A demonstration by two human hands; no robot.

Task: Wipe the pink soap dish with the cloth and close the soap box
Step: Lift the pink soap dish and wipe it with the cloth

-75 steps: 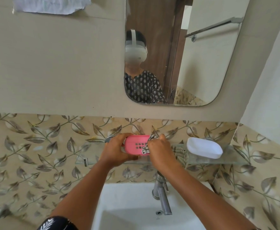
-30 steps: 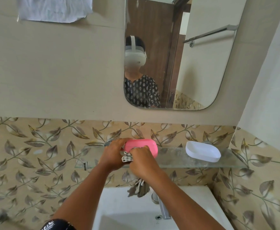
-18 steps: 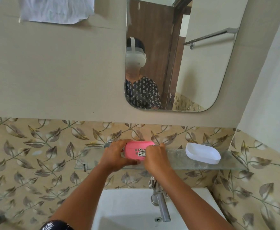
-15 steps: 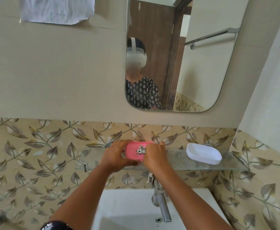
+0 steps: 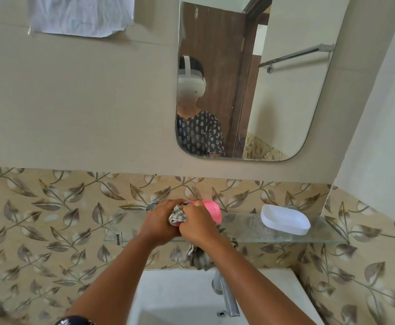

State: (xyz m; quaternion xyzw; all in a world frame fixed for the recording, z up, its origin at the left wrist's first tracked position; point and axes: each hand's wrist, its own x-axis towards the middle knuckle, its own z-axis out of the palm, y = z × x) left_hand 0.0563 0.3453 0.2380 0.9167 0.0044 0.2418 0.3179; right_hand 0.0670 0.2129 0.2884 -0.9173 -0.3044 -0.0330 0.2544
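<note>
Two hands (image 5: 177,222), one pink dish (image 5: 211,211)

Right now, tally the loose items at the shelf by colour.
Pink: 1, the soap dish, in both hands.
White: 1, the soap box part on the glass shelf.
Checked grey: 1, the cloth.
Total: 3

Both hands on pink soap dish (image 5: 209,210) and cloth (image 5: 177,215) above glass shelf (image 5: 245,228)

Bare glass shelf (image 5: 243,227) between pink dish (image 5: 211,209) and, seemingly, lid (image 5: 285,219)
</note>
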